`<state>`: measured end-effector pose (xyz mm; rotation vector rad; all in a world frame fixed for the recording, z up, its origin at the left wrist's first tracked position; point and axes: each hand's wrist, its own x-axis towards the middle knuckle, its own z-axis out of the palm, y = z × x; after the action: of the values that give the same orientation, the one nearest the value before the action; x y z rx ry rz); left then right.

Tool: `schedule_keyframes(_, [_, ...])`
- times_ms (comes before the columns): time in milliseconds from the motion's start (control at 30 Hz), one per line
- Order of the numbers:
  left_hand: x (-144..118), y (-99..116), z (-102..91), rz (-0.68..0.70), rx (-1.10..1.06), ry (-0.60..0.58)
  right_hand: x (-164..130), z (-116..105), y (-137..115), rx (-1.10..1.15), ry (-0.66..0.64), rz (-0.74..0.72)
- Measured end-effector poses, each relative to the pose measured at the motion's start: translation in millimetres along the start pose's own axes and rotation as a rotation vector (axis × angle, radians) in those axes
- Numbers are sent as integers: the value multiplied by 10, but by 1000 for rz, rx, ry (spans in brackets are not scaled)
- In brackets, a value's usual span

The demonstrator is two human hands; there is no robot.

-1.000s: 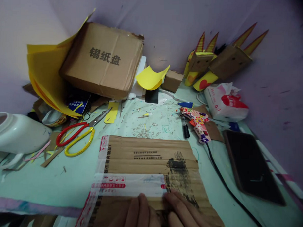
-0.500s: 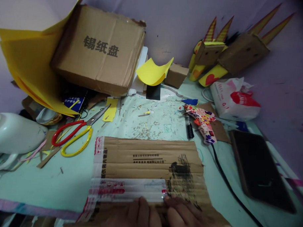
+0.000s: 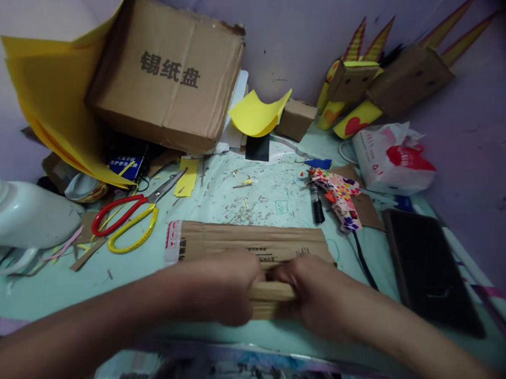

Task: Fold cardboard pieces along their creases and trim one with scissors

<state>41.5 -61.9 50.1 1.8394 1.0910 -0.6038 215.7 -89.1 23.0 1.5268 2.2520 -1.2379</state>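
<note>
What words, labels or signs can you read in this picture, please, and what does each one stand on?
"锡纸盘": on the big cardboard box.
Small black print on the cardboard sheet: too blurred to read.
Red print on its tape: blurred.
Blue packet and white plastic bag: markings unreadable.

Left hand [image 3: 223,290]: fist closed, knuckles up, forearm entering from lower left.
Right hand [image 3: 310,290]: fist closed, nearly touching the left, forearm entering from lower right.
</note>
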Motion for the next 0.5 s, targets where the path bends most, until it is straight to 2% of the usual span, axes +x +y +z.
schedule_keyframes(33, [65, -10, -81, 43, -26, -105, 56, -51, 0, 60, -93, 54])
schedule_keyframes(67, [128, -19, -150, 80, -24, -134, 106, -95, 4, 116, -175, 96])
schedule_keyframes(133, [228, -32, -242, 125, -21, -189, 183, -166, 12, 176, -253, 140])
schedule_keyframes(233, [248, -16, -268, 157, 9, -176, 215, -220, -3, 159, -245, 131])
schedule_keyframes(333, [27, 34, -175, 159, 56, -82, 85, -152, -53, 108, -198, 84])
schedule_keyframes(400, [-239, 47, -33, 156, 107, 52, -109, 1, -53, 18, -86, 19])
schedule_keyframes(433, [-384, 36, 62, 165, 160, 125, -228, 106, -32, -99, 71, -56])
schedule_keyframes(467, [-522, 12, 171, 184, 267, 265, -351, 221, 4, -213, 256, -108])
schedule_keyframes(500, [-643, -25, 288, 190, 355, 356, -468, 337, 50, -324, 434, -160])
